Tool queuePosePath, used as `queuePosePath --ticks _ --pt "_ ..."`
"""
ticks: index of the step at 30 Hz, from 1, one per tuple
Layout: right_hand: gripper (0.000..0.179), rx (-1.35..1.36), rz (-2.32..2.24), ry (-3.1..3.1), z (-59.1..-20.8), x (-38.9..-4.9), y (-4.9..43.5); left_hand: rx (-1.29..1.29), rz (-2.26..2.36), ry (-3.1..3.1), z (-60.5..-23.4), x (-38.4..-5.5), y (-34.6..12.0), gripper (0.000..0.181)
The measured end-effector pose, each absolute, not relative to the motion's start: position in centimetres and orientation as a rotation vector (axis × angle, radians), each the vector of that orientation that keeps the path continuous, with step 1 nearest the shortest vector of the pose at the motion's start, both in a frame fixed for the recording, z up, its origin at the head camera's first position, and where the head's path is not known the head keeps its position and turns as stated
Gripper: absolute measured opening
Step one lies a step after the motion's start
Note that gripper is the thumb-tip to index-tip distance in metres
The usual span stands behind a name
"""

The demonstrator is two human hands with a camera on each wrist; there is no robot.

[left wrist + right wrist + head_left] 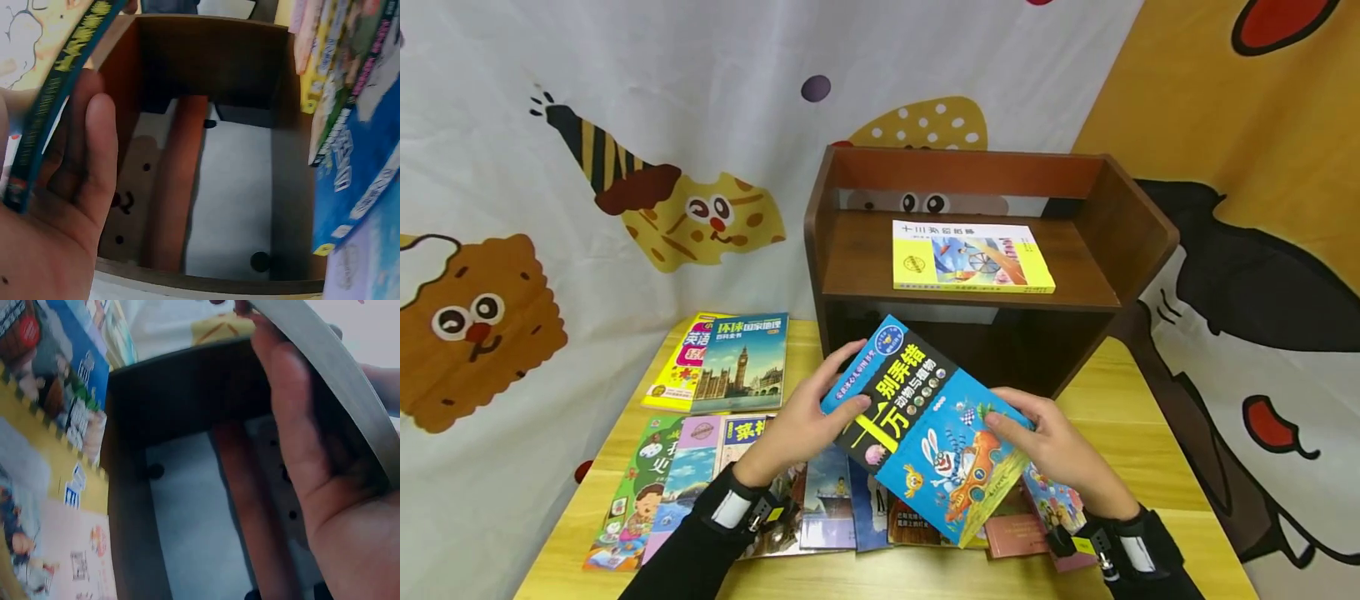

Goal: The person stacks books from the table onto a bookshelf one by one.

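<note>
Over the book row (827, 504), left hand (805, 429) and right hand (1063, 450) pinch the tilted blue book (928, 433); slack thumb could drop it, underside fingers partly unclear.

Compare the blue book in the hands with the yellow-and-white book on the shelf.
The blue book is held by the left hand and right hand; the yellow-and-white book lies flat on the shelf. The blue book's cover has a black band; the yellow-and-white book's has none. Both have illustrated covers.
</note>
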State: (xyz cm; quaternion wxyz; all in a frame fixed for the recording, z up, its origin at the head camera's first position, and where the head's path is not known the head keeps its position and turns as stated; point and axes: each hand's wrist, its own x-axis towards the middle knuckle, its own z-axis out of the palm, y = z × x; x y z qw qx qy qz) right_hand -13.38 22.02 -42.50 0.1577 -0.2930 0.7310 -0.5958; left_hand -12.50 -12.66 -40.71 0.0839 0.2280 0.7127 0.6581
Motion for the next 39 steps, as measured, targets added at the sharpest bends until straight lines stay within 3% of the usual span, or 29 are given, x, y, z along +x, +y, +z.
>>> queuePosePath --ticks 5,10,17,25,31,39 --pt "0.036 -0.636 -1.624 2.173 -43.5 -13.5 22.7 0.678 1.944 2.273 -41.6 -11.9 -11.7 0.064" --pt "0.039 -0.534 -1.827 2.173 -44.7 -12.9 23.5 0.676 2.01 2.284 -41.4 -11.2 -11.0 0.062" --pt "0.066 -0.319 -2.215 2.28 -45.6 -10.7 21.3 0.576 2.242 2.263 -41.3 -10.9 -10.1 0.062" --pt "0.057 -0.153 -2.325 1.936 -46.9 -8.6 18.4 0.331 2.158 2.466 -43.6 -10.5 -8.6 0.062" --pt "0.054 -0.162 -2.239 2.043 -47.5 -10.2 19.3 0.278 1.963 2.487 -44.7 -11.2 -8.3 0.062" --pt "0.052 -0.021 -2.103 2.169 -48.2 -14.1 21.7 0.202 1.794 2.361 -49.3 -15.6 -8.2 0.068"
